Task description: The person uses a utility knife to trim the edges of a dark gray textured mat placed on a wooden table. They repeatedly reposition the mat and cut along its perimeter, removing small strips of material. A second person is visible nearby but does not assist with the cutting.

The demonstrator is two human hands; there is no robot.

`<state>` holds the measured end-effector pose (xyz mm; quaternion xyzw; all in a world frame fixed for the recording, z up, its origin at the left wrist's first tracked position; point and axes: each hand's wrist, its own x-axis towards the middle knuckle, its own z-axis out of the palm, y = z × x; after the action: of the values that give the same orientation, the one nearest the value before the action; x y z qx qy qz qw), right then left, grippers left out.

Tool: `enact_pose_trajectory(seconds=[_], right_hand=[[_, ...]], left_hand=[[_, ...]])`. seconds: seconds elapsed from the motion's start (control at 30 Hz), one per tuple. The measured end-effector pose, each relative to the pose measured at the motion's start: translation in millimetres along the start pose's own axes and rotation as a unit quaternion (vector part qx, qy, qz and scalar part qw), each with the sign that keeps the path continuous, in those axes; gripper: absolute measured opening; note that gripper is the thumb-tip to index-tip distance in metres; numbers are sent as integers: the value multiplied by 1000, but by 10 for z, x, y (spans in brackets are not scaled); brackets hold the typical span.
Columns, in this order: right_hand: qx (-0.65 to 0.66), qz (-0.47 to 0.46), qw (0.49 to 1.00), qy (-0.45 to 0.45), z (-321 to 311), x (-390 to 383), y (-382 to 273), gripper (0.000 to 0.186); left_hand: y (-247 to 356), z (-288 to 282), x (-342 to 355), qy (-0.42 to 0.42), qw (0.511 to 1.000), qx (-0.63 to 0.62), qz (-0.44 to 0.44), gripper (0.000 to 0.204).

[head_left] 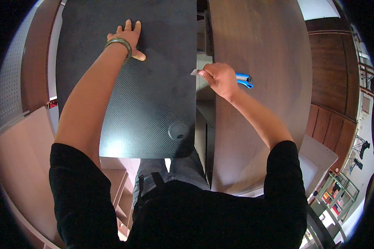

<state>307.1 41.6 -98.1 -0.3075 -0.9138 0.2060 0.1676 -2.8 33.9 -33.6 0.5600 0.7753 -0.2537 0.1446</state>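
My left hand (126, 37) lies with fingers spread on the black textured tabletop (158, 95), toward its far end. A greenish bangle circles that wrist. My right hand (221, 79) is closed around a blue utility knife (244, 80), whose handle end sticks out to the right of the fist. Its bare blade (194, 72) points left, at the right edge of the black tabletop; whether it touches the edge I cannot tell. A round black grommet (178, 130) is set in the tabletop's near right corner.
To the right, past a narrow gap, stands a brown wood-grain table (257, 137). Brown wooden cabinets (330, 74) line the far right side. A pinkish panel (25, 153) stands at the left, below a perforated board (10, 79). A green metal rack (340, 191) is at the lower right.
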Motion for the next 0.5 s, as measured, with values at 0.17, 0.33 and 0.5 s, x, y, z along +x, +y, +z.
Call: enact_pose_trajectory(seconds=[0.17,0.33,0.5], right_hand=[[11,-53,999,-4,23,-251,-184,23],[41,-23,999,20,-156,-576,-465,24],[107,152,981,64,-526,-963,-633,24]], left_hand=[[2,41,-67,9,1000,1,0,128],[-5,34,-272,23,999,31,-2,111],[368,33,-859,163,963,-65,202,73]])
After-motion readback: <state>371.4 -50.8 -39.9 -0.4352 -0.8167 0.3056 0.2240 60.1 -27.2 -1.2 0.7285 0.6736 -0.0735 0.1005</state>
